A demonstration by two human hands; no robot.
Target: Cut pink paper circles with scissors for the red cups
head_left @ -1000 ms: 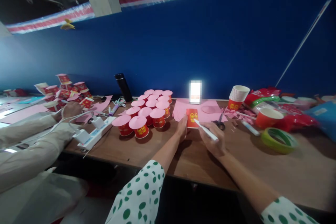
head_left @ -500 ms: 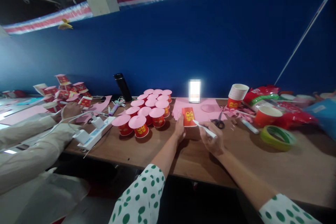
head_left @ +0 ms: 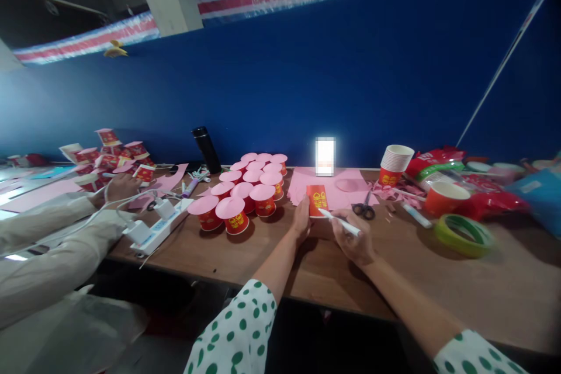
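My left hand (head_left: pixel 301 217) grips the side of an upside-down red paper cup (head_left: pixel 317 200) that stands on pink paper (head_left: pixel 346 184) on the wooden table (head_left: pixel 307 257). My right hand (head_left: pixel 354 239) is closed round a white pen (head_left: pixel 339 222), its tip touching the foot of the cup. Left of the cup stands a cluster of red cups capped with pink paper discs (head_left: pixel 245 190).
Scissors (head_left: pixel 363 208), a stack of paper cups (head_left: pixel 394 163), a single red cup (head_left: pixel 442 196), a green tape roll (head_left: pixel 464 235) and red packets lie to the right. A lit phone (head_left: pixel 325 156) and black flask (head_left: pixel 207 149) stand at the back. A co-worker's sleeved arms (head_left: pixel 52 228) and a power strip (head_left: pixel 153 228) are at left.
The cup, held in my left hand, has shifted slightly, and the pen tip has moved a little along its base. The view has shifted slightly.
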